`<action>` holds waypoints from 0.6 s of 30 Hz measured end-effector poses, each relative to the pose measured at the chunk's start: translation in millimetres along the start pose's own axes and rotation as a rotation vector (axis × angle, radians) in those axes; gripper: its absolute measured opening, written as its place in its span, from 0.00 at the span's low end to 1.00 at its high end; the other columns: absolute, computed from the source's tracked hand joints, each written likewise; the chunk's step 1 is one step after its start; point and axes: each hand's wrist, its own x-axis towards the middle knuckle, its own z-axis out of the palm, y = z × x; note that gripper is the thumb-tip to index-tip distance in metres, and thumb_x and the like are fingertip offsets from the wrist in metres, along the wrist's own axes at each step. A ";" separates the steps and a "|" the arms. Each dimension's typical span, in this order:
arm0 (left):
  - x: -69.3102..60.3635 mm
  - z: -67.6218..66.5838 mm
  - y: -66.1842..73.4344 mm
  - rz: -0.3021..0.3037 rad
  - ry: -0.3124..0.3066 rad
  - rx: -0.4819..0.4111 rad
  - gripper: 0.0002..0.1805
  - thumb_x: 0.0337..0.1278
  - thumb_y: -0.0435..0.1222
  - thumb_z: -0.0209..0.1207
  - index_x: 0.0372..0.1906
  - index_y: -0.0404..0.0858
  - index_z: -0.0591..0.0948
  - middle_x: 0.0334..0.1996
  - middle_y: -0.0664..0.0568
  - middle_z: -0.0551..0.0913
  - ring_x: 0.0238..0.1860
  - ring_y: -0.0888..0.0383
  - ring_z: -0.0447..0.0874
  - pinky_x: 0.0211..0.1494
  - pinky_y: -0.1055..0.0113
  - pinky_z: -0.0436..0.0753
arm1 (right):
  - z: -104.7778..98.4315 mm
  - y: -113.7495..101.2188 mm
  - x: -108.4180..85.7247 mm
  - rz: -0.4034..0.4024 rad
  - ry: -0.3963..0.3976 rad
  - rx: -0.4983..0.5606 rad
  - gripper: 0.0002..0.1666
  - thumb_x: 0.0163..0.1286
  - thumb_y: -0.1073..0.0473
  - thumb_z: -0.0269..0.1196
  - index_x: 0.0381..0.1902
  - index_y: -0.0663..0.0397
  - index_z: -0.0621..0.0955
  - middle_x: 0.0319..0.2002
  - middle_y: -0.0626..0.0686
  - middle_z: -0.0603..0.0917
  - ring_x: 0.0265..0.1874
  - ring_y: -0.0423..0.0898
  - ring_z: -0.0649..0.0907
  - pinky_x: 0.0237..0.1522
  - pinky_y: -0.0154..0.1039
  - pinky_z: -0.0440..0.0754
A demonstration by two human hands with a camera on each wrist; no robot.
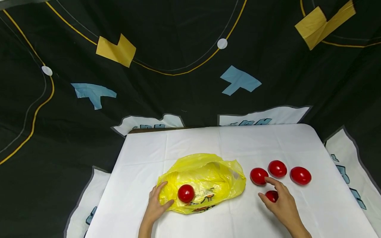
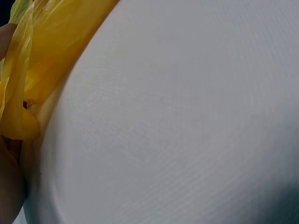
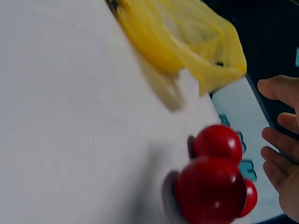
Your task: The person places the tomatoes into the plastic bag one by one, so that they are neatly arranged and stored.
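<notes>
A crumpled yellow plastic bag [image 1: 214, 178] lies on the white table. My left hand [image 1: 155, 205] grips its left end, thumb and fingers apart around the film; the left wrist view shows the bag [image 2: 56, 51] against the fingers at the left edge. A glossy red ball [image 1: 186, 193] sits on the bag, near the thumb. To the right, my right hand [image 1: 281, 203] is over another red ball [image 1: 272, 197], partly hidden, with thumb and forefinger spread. In the right wrist view its fingers [image 3: 280, 140] look loosely bent, apart from the red balls [image 3: 210, 189].
Beyond my right hand several red balls lie grouped, including one by the fingertip [image 1: 257, 176], one behind [image 1: 277, 168] and one at the right [image 1: 300, 175]. A black cloth [image 1: 178, 96] with taped shapes hangs behind the table [image 1: 193, 142].
</notes>
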 end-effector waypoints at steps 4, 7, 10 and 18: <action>0.7 0.0 -0.1 0.010 -0.002 -0.002 0.43 0.40 0.46 0.72 0.66 0.50 0.68 0.65 0.38 0.62 0.67 0.38 0.52 0.59 0.26 0.54 | -6.9 11.0 -2.0 0.037 -0.006 0.010 0.39 0.46 0.62 0.76 0.57 0.55 0.73 0.52 0.57 0.77 0.48 0.57 0.75 0.46 0.56 0.73; 0.8 -0.3 0.2 0.009 0.001 -0.002 0.43 0.40 0.45 0.72 0.66 0.49 0.68 0.64 0.39 0.62 0.67 0.38 0.53 0.59 0.26 0.54 | -8.3 16.4 -2.9 0.036 -0.003 0.007 0.39 0.46 0.62 0.76 0.57 0.56 0.73 0.51 0.59 0.77 0.48 0.59 0.75 0.45 0.56 0.73; 0.9 -0.9 1.3 0.005 -0.003 -0.004 0.43 0.40 0.45 0.72 0.66 0.49 0.68 0.64 0.39 0.62 0.67 0.38 0.52 0.59 0.26 0.54 | -8.8 20.9 -4.6 0.045 -0.007 -0.009 0.40 0.46 0.60 0.76 0.57 0.57 0.72 0.51 0.59 0.77 0.47 0.57 0.75 0.44 0.53 0.73; 1.3 -0.3 1.1 -0.007 -0.003 -0.001 0.43 0.38 0.42 0.73 0.66 0.49 0.68 0.64 0.41 0.63 0.66 0.40 0.53 0.60 0.27 0.54 | -6.7 32.1 -13.1 0.211 -0.130 0.008 0.45 0.51 0.50 0.74 0.62 0.59 0.67 0.55 0.61 0.73 0.52 0.59 0.73 0.50 0.59 0.75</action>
